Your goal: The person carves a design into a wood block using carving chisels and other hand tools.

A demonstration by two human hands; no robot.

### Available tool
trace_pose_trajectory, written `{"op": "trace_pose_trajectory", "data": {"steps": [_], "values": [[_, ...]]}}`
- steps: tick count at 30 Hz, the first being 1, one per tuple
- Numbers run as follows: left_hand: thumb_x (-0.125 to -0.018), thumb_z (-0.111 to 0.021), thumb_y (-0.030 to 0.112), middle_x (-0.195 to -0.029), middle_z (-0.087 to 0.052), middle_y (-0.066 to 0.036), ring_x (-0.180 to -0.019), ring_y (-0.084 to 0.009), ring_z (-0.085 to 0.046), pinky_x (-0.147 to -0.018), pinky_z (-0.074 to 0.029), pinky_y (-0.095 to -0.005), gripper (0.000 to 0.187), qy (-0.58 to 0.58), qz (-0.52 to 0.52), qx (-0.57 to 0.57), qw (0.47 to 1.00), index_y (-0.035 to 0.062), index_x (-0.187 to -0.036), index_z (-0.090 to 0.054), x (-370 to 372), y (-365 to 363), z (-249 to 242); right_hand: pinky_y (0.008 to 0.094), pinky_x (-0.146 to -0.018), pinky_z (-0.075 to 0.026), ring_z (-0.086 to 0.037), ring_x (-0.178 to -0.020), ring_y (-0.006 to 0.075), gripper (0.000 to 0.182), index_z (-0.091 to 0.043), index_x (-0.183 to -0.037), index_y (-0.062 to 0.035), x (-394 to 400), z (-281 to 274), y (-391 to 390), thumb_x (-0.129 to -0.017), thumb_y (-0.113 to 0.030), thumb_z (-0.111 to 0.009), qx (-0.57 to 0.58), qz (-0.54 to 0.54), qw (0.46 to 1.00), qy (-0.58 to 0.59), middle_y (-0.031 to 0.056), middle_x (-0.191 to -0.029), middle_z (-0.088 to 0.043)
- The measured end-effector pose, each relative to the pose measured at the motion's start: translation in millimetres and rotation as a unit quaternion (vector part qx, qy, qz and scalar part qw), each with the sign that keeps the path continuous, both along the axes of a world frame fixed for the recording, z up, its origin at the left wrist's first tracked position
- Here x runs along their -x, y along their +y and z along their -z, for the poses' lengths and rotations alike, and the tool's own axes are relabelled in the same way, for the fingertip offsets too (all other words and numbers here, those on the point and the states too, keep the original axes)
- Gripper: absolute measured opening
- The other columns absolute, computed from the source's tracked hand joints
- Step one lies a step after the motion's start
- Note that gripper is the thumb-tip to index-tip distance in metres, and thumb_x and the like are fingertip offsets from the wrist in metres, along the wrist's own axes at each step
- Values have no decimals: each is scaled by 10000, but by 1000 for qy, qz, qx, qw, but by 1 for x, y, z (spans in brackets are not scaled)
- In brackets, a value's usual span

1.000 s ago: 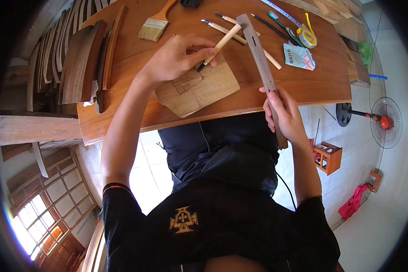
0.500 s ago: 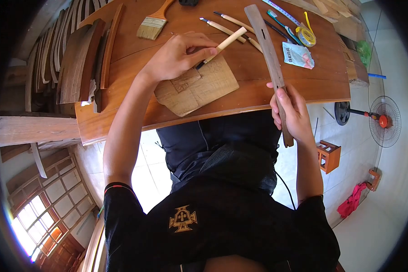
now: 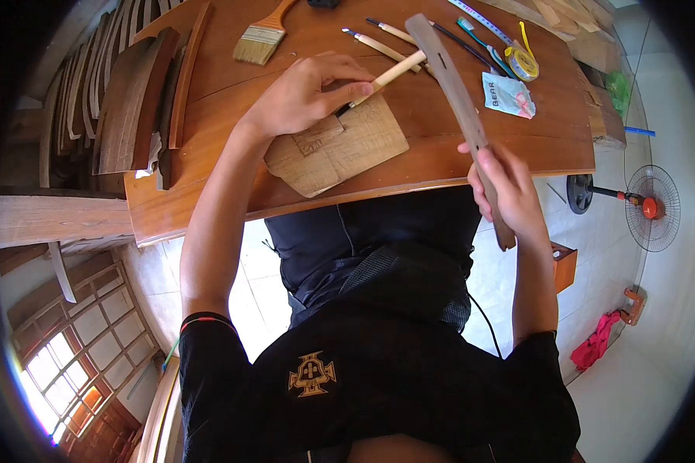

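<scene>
Between the fingers of my left hand is a carving chisel with a pale wooden handle. Its dark blade points down at a flat wooden board, which has shallow lines and shapes cut into it. My right hand grips a long brown wooden stick by its lower part. The stick's upper end meets the butt of the chisel handle, or lies just over it. The blade's very tip is hard to make out beside my left fingers.
More carving tools lie behind the board. A wide paintbrush, a toothbrush, a yellow tape measure and a small white packet rest on the table. Wooden pieces stand at the left; a fan is at the right.
The stick's upper end has swung left onto or over the chisel's butt, its lower end shifting right with my right hand. My left hand and the board have hardly moved.
</scene>
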State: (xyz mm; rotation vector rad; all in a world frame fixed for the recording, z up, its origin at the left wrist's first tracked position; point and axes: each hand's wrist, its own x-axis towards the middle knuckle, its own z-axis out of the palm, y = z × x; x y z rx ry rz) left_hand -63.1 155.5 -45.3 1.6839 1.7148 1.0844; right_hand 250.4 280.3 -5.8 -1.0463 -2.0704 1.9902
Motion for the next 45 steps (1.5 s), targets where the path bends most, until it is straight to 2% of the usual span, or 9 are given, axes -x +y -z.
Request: {"op": "trace_pose_trajectory", "data": {"steps": [4,7,11,20,24,27,31,35,45], "values": [[-990,-693,249,-961,-683,-56,-848,-164,-568,-731,-441,-322,272,11,0,4,1000,13,-1106,-761,-1,-1,-1,232,-398,-374,-433,-459,52,411,-578,-1292,-8,2,2,1,-1120,-356,-445,39,136,986,89,-9,-690,-471],[-988,-692,245,-980,-689,-73,-939,-204,-604,-816,-467,-348,273,29,7,-26,999,6,-1100,-760,1,1,5,234,-394,-375,-436,-462,54,430,-571,-1302,-8,-2,5,1,-1123,-373,-430,26,-2,1000,5,-10,-691,-467],[-988,-688,242,-985,-686,-88,-961,-233,-622,-862,-474,-364,283,24,2,-3,1000,-9,-1103,-753,1,-2,1,235,-399,-372,-436,-463,54,435,-578,-1303,-4,3,6,-3,-1115,-377,-456,31,132,988,69,-11,-697,-477],[-987,-685,234,-987,-686,-86,-937,-220,-622,-842,-473,-353,278,0,10,22,1000,-6,-1112,-752,0,-1,-3,220,-392,-368,-430,-456,40,460,-575,-1347,-16,-3,5,-5,-1120,-382,-416,13,8,1000,-12,-20,-698,-472],[-982,-687,227,-1001,-692,-79,-935,-208,-629,-833,-476,-337,278,21,19,14,1000,-3,-1124,-754,2,-1,-2,230,-401,-379,-443,-451,53,430,-584,-1316,10,4,3,-7,-1118,-348,-450,36,161,982,87,-13,-686,-485],[-977,-690,217,-1016,-694,-80,-928,-193,-634,-825,-481,-322,282,29,19,8,999,-9,-1133,-752,2,-3,-2,234,-398,-380,-449,-457,54,450,-572,-1326,19,1,2,-11,-1123,-358,-434,14,-5,1000,-1,-10,-698,-481],[-958,-683,243,-1043,-718,-131,-1043,-316,-658,-942,-497,-404,275,4,6,28,1000,17,-1089,-768,0,-4,-7,232,-398,-376,-437,-461,47,423,-577,-1334,11,4,7,-9,-1119,-334,-456,22,168,981,99,-10,-700,-482],[-959,-681,240,-1043,-718,-130,-1032,-314,-662,-937,-499,-404,270,4,20,17,1000,14,-1079,-766,1,-2,-3,229,-398,-374,-441,-463,45,427,-595,-1326,-21,-2,4,-11,-1120,-364,-444,40,31,999,8,-11,-692,-490],[-950,-710,186,-1000,-671,-69,-903,-161,-620,-809,-478,-295,272,-22,29,32,999,-27,-1115,-747,3,-6,-4,225,-393,-378,-442,-456,43,457,-566,-1376,-1,4,4,-13,-1122,-359,-441,30,99,993,50,-18,-691,-481]]}}
